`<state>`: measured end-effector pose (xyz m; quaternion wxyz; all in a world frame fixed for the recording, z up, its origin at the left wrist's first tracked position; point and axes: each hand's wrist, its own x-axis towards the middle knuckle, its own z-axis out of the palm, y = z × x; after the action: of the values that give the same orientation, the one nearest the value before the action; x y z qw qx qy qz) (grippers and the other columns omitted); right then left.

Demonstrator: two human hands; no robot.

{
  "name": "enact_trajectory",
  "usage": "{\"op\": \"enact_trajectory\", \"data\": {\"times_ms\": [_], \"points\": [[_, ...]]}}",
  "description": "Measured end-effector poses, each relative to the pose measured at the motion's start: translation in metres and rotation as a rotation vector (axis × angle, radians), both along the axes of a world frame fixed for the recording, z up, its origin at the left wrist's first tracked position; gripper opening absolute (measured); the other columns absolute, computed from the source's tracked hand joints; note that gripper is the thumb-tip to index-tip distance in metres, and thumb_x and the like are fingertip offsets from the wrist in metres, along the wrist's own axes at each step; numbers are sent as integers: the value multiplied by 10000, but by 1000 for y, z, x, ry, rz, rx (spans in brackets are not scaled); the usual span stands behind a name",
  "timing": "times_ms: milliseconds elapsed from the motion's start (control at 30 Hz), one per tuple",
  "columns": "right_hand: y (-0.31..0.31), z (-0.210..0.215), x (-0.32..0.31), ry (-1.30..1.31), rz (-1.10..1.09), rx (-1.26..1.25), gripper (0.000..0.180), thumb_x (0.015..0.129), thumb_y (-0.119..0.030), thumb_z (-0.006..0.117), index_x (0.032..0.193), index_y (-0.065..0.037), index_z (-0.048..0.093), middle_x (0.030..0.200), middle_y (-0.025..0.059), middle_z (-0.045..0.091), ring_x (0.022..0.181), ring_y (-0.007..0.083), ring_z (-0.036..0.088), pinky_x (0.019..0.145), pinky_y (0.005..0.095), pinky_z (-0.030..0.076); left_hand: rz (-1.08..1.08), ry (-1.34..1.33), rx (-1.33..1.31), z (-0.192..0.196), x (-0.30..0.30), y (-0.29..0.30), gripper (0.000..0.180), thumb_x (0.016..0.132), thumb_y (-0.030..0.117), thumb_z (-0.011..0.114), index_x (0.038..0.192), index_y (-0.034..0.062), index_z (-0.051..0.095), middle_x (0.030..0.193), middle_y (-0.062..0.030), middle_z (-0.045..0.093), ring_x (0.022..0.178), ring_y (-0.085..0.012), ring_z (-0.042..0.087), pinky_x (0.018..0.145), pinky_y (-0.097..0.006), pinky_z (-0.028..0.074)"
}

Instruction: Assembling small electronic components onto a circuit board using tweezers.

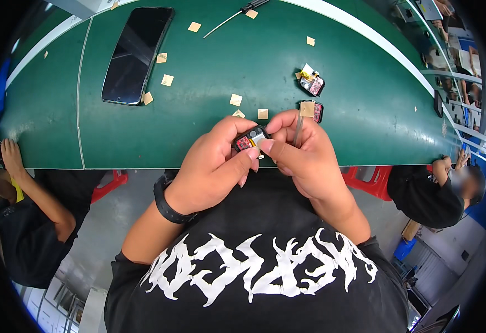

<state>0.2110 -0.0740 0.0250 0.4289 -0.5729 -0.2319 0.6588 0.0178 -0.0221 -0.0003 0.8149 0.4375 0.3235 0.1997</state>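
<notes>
Two hands grip a small electronic module just above the near edge of the green bench.

The left hand [216,161] and right hand [301,152] pinch the small black module with its red circuit board [249,140] between fingertips; the right hand also holds thin tweezers [298,130]. Two similar modules [311,83] lie beyond, and a dark phone [136,54] lies far left.

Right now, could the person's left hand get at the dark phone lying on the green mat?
Probably not freely: the left hand is pinching a small electronic module together with the right hand. The phone lies uncovered up-left, with only paper squares nearby.
</notes>
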Motion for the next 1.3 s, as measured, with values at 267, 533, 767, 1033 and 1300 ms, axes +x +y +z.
{"op": "enact_trajectory", "data": {"times_ms": [267, 533, 767, 1033, 1300], "points": [[-3, 2, -3, -23, 22, 68, 179, 939, 25, 700, 1050, -24, 568, 760, -59, 548, 670, -8, 484, 600, 192, 383, -10, 22, 206, -7, -4, -1, 296, 1037, 109, 566, 1306, -9, 523, 889, -46, 635, 636, -68, 544, 583, -236, 461], [-8, -1, -2, -16, 18, 166, 176, 964, -4, 688, 1082, -33, 562, 778, -54, 557, 694, 0, 502, 629, 193, 407, -26, -181, 92, -4, -9, 1, 535, 973, 40, 462, 1505, -8, 444, 1028, -77, 635, 772, -104, 573, 717, -255, 505], [-15, -8, -5, -79, 20, 237, 188, 968, -32, 704, 1092, -34, 562, 797, -67, 547, 692, -6, 471, 621, 185, 390, -43, -137, 213, -12, -10, -3, 594, 896, -15, 479, 1490, -7, 464, 1037, -86, 639, 795, -123, 591, 752, -278, 517], [-22, -8, 0, -299, 122, 317, 162, 929, -65, 746, 1012, -12, 618, 789, -46, 577, 625, 0, 431, 554, 200, 355, -50, -90, 502, -19, -9, -5, 531, 917, 6, 501, 1446, -40, 496, 1050, -89, 667, 746, -105, 593, 710, -259, 511], [-26, -5, 0, -350, 130, 351, 159, 928, -59, 745, 1007, -16, 614, 737, -53, 560, 612, 8, 432, 540, 212, 354, -40, -50, 676, -16, -8, -5, 469, 940, 5, 537, 1408, -28, 533, 1094, -126, 693, 855, -175, 666, 799, -307, 537]]}}
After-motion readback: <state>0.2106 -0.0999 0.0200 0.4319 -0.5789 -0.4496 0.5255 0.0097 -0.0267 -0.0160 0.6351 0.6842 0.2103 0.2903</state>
